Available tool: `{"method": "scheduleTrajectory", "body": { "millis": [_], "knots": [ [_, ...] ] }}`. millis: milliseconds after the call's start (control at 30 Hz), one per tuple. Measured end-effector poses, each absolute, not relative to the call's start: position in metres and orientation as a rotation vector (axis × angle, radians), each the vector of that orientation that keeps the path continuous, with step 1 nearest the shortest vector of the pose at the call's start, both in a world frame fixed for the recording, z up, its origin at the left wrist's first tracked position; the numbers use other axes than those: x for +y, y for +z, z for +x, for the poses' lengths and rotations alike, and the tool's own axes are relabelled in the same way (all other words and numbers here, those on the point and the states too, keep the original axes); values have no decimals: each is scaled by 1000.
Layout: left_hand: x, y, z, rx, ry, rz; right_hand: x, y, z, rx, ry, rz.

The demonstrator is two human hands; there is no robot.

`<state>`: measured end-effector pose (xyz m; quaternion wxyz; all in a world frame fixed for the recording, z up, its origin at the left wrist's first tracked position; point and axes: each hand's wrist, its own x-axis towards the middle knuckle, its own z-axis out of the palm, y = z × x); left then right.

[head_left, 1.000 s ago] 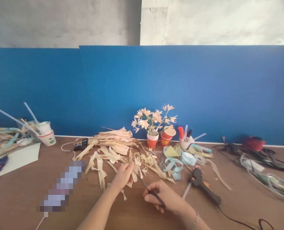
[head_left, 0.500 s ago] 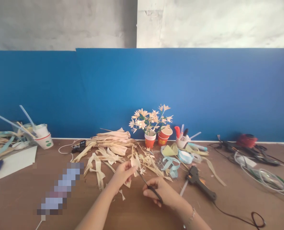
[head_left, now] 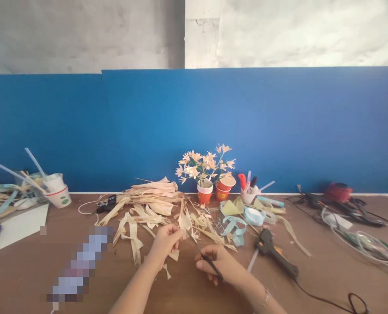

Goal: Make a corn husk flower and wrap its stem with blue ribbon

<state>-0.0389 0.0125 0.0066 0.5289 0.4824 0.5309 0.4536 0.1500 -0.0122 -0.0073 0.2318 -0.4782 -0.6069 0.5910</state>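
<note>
My left hand [head_left: 168, 240] pinches a small pale piece of dried husk [head_left: 184, 223] between thumb and fingers. In my right hand [head_left: 215, 261] are dark-handled scissors [head_left: 207, 259], my fingers wrapped round the handles. Their blades point up and left, with the tips at the husk piece by my left fingertips; whether they touch it I cannot tell. Behind my hands lies a heap of dried husk strips [head_left: 152, 196], and several scraps are scattered near my left wrist. Pale husk flowers [head_left: 207, 162] on green stems stand in a red paper cup [head_left: 204, 194] at the back.
A black glue gun [head_left: 275, 253] lies right of my right hand, its cord trailing forward. Blue ribbon [head_left: 235, 229] and a cup of tools [head_left: 247, 195] sit behind it. Coiled cables [head_left: 360, 240] are at far right. Leftward stand a white paper cup [head_left: 59, 197] and a blurred-out object [head_left: 82, 266].
The view has shifted slightly. My hands and the scissors stay almost in place, with the husk piece still pinched in my left fingers.
</note>
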Motion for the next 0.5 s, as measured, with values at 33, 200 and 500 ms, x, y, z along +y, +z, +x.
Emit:
{"method": "scheduleTrajectory", "body": {
  "millis": [33, 200, 500],
  "knots": [
    [13, 6, -38, 1290, 1099, 1148, -12, -7, 149, -1666, 1627, -1299],
    [13, 2, -33, 1318, 1164, 1112, -13, -13, 147, -1686, 1613, -1285],
    [10, 2, -31, 1186, 1155, 1022, -13, -14, 147, -1669, 1621, -1311]
  ]
}}
